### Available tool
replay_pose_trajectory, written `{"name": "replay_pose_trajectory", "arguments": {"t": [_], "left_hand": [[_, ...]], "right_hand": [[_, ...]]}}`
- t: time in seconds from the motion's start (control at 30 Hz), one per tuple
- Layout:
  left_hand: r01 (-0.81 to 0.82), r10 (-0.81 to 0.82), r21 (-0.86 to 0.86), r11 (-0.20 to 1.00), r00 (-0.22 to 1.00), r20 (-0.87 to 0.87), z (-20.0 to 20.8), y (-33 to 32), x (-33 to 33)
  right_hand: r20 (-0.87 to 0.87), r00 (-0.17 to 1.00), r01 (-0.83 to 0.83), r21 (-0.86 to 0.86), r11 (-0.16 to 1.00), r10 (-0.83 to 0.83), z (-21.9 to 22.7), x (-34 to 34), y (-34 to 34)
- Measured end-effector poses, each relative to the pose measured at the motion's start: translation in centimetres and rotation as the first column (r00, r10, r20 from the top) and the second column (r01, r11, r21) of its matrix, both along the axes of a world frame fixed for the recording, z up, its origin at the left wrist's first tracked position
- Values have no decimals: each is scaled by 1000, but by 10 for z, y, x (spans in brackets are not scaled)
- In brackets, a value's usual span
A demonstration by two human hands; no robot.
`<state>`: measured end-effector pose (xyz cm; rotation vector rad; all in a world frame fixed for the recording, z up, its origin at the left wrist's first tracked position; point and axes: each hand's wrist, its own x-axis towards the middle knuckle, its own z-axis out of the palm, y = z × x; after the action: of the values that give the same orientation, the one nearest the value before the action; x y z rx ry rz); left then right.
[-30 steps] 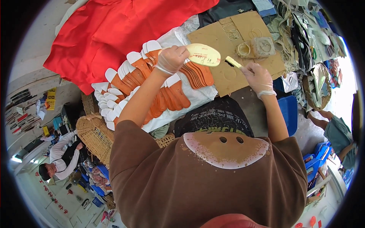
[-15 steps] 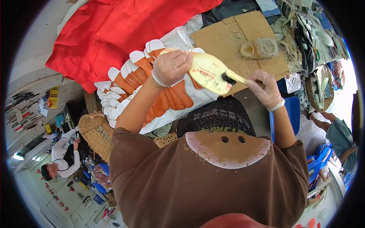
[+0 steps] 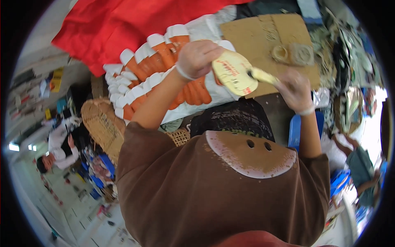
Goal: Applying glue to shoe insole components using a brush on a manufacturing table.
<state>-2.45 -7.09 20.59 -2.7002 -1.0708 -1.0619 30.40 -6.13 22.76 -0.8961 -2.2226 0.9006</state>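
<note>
My left hand (image 3: 198,59), in a thin clear glove, is closed on one end of a pale yellow shoe insole (image 3: 233,74) with red and dark print on its upward face. From the right, my gloved right hand (image 3: 295,91) grips a brush (image 3: 265,77) by its pale handle. The brush's dark bristle end is at the insole's right edge. Below and left of my left hand, several brown-orange insoles with white ends (image 3: 160,53) lie in overlapping rows on white sheeting (image 3: 218,105).
Beyond my right hand, a cardboard sheet (image 3: 247,37) carries two squat, crusted containers (image 3: 302,54). Red cloth (image 3: 107,29) spreads at the far left. A wicker basket (image 3: 103,127) and a person (image 3: 61,144) are at left; a blue chair (image 3: 294,131) stands by my right arm. Another person (image 3: 362,164) is at right.
The insole has tilted and shifted slightly right and up with my left hand. My right hand and the brush have moved a little right; the brush has turned, showing less dark bristle.
</note>
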Motion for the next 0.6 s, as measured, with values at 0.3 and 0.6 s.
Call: {"name": "replay_pose_trajectory", "arguments": {"t": [0.3,0.6], "left_hand": [[-777,871,-554,298,459,-176,-131,38,-119],[-531,947,-847,-26,259,-191,-242,40,-170]], "right_hand": [[-168,672,545,-547,635,-721,-59,38,-8],[-44,764,527,-533,662,-644,-74,35,-7]]}}
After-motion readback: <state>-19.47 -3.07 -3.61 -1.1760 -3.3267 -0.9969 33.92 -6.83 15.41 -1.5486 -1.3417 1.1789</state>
